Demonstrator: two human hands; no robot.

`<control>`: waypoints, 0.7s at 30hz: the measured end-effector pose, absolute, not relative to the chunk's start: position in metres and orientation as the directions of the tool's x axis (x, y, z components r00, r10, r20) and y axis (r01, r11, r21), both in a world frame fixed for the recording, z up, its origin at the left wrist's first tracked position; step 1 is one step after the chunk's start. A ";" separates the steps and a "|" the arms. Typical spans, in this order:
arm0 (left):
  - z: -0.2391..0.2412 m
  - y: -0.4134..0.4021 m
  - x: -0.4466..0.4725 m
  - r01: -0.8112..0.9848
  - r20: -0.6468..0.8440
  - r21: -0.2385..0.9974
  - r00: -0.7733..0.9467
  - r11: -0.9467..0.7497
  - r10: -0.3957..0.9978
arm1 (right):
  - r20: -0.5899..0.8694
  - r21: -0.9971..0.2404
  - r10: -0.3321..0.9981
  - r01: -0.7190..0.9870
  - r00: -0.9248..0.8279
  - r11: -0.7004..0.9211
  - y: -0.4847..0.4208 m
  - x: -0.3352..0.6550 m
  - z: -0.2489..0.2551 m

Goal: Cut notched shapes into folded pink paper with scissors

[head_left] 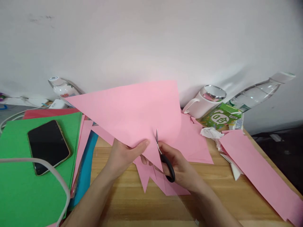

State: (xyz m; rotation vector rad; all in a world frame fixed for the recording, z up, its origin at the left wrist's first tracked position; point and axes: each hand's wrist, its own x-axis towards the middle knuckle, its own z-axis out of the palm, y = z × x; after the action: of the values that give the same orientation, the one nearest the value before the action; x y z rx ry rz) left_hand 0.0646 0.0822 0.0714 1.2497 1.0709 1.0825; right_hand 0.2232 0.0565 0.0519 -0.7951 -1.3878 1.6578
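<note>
From where I stand, with the clock centred between the person's hands and twelve at the wall, the large pink sheet (132, 116) is raised above the wooden table (123, 201), spreading mostly towards eleven and twelve. The left hand (124, 157) has its lower edge in a closed pinch, thumb flat on the upper face and the other fingers tucked beneath, partly hidden. The right hand (181, 167), just across at about four, has its fingers curled around the black handle of the scissors (169, 170). One blade shows on top of the sheet, pointing towards twelve; the rest is hidden, so I can't tell how wide the blades stand.

Cut pink pieces (175, 189) lie below the hands at six. At nine, a black phone (49, 146) rests on a green sheet (14, 145), with a blue sheet (86, 170) nearer, between eight and nine. A white bottle (63, 90) stands out at ten. Between one and two sits a white mug (200, 105); at two are a green carton (219, 116) and, farther out, a clear bottle (255, 93), leaning. A crumpled tissue (211, 133) lies just past two, and a long pink strip (258, 176) runs from three towards four.
</note>
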 end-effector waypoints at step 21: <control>0.070 0.081 0.065 -0.028 -0.098 0.994 0.170 0.104 0.981 | 0.027 -0.984 0.907 -0.169 -0.420 -0.049 0.055 0.218 0.051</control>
State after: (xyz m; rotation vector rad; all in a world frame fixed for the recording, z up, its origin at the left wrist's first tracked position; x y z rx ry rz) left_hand 0.0654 0.0806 0.0705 1.1836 1.1051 1.0286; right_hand 0.2183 0.0550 0.0506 -0.8460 -1.3715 1.6059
